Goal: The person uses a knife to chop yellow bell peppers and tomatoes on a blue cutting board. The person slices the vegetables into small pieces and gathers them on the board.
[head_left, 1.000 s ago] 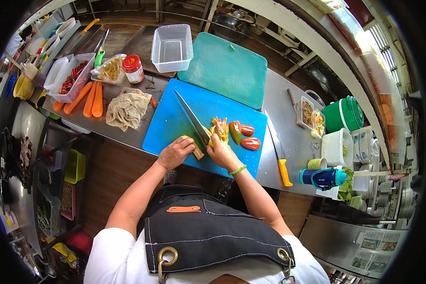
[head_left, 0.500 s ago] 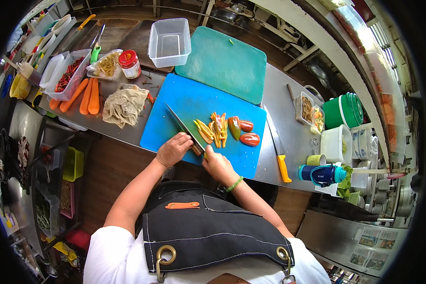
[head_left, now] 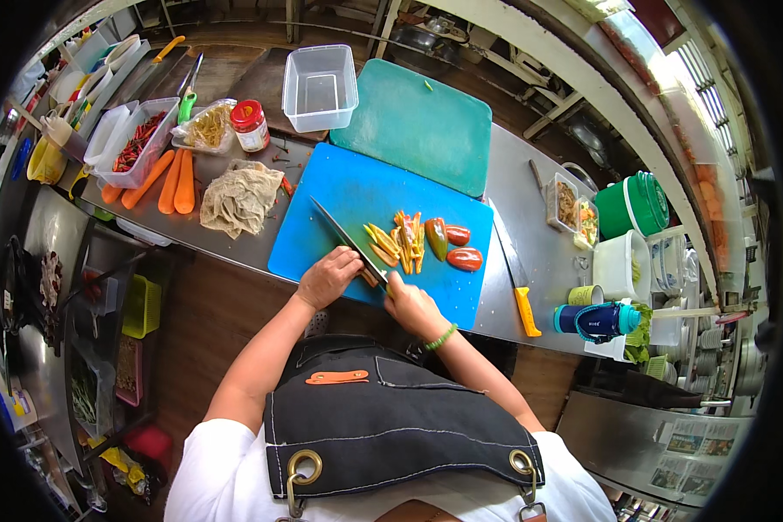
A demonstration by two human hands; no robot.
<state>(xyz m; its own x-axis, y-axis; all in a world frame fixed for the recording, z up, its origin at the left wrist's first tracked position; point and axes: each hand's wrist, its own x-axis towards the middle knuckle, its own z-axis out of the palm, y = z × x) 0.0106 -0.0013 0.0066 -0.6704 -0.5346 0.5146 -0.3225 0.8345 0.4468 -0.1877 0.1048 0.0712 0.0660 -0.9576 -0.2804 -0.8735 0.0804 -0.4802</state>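
Observation:
My left hand [head_left: 326, 277] is closed around the handle of a large knife [head_left: 341, 233]. Its blade lies flat across a blue cutting board [head_left: 322, 196] and points away to the left. My right hand [head_left: 411, 304], with a green bead bracelet, rests with curled fingers at the board's near edge, right beside the knife handle; I see nothing in it. Orange and yellow pepper strips [head_left: 400, 241] lie mid-board, just beyond the blade. To their right are a dark green-red pepper piece [head_left: 436, 237] and two red pepper halves [head_left: 464, 257].
A green board [head_left: 418, 122] and a clear tub [head_left: 319, 85] sit behind. Left: a crumpled cloth [head_left: 239, 198], carrots [head_left: 176, 181], a chilli tub [head_left: 135, 143], a red-lidded jar [head_left: 250, 124]. Right: a yellow-handled knife [head_left: 518, 274], a blue bottle [head_left: 593, 318], a green bucket [head_left: 632, 202], small food boxes [head_left: 568, 202].
My right hand has pulled back from the peppers to the board's near edge. The knife has come off the strips and now lies lower and to the left.

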